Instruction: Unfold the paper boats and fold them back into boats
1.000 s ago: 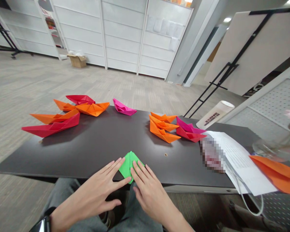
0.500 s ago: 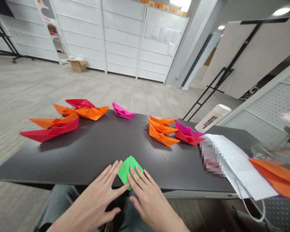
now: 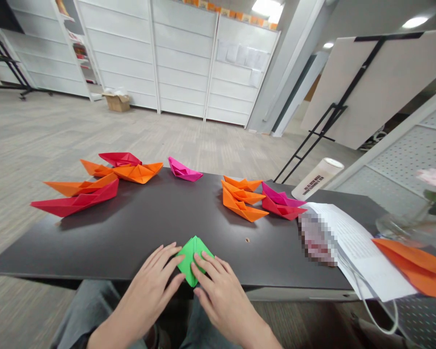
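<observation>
A green sheet of origami paper [image 3: 186, 264], folded into a small diamond, lies at the table's near edge with its lower corner over the edge. My right hand [image 3: 221, 295] rests across its right half, fingers stretched out and flat on the paper, hiding part of it. At the left corner, my left hand [image 3: 150, 283] has its fingertips on the paper, fingers apart and thumb near the lower edge. Beyond my hands sit orange paper boats [image 3: 243, 198] in a nested row, beside a red paper boat [image 3: 281, 207] holding a magenta one.
More paper boats, a red one [image 3: 76, 201] among them, stand at the left. A single magenta boat [image 3: 184, 170] is at the far edge. To the right are a white cylinder [image 3: 318, 179], printed papers [image 3: 363, 252], a cable, orange folded paper [image 3: 417, 266] and a glass vase [image 3: 396, 228].
My left hand has shifted slightly left, and its thumb has drawn back from the middle of the green paper. My right hand stays on the paper. The view has moved slightly.
</observation>
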Tool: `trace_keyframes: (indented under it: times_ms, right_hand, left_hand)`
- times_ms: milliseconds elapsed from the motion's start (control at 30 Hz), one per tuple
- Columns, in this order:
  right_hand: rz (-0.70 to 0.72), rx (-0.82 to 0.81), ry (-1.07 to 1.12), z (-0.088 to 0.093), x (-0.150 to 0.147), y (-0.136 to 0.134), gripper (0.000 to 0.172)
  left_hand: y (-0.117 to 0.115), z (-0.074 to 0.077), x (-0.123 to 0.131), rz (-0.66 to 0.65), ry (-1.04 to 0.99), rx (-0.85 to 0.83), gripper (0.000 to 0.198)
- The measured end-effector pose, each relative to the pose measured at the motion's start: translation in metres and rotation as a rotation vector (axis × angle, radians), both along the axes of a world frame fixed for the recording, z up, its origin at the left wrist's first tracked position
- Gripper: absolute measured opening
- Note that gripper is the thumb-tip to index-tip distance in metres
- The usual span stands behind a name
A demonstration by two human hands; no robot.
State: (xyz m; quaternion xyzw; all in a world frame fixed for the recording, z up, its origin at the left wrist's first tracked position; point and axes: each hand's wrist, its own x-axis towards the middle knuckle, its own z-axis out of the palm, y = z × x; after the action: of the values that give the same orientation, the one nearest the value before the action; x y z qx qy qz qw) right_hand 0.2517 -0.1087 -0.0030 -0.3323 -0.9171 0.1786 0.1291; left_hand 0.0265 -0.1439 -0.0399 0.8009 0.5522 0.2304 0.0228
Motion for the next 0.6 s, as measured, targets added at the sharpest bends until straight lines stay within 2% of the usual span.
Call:
trace_keyframes:
  times_ms: [133,233,300,400,467,600]
  right_hand:
    - [-0.017,-0.022,0.087,0.002,0.002,0.008,0.04]
    - [-0.198,-0.038,0.246,-0.004,0.003,0.02,0.045]
    - [-0.307,-0.046,0.303,-0.011,0.001,0.026,0.042]
    - [-0.296,0.02,0.236,-0.023,-0.009,0.03,0.034]
    - [-0.289,0.102,0.193,-0.029,-0.015,0.028,0.036]
    - [-0.367,0.143,0.201,-0.029,-0.018,0.024,0.034]
  left_hand:
    - [0.012,-0.009,0.013,0.147,-0.282,0.006,0.033]
    - [0.014,-0.006,0.019,0.236,-0.513,-0.074,0.022]
    - [0.016,-0.001,0.02,0.251,-0.592,-0.093,0.023]
    - [0.019,0.002,0.02,0.179,-0.49,-0.067,0.029]
    - [0.019,-0.002,0.019,0.123,-0.378,-0.052,0.028]
    - [0.015,-0.008,0.021,0.106,-0.322,-0.025,0.032]
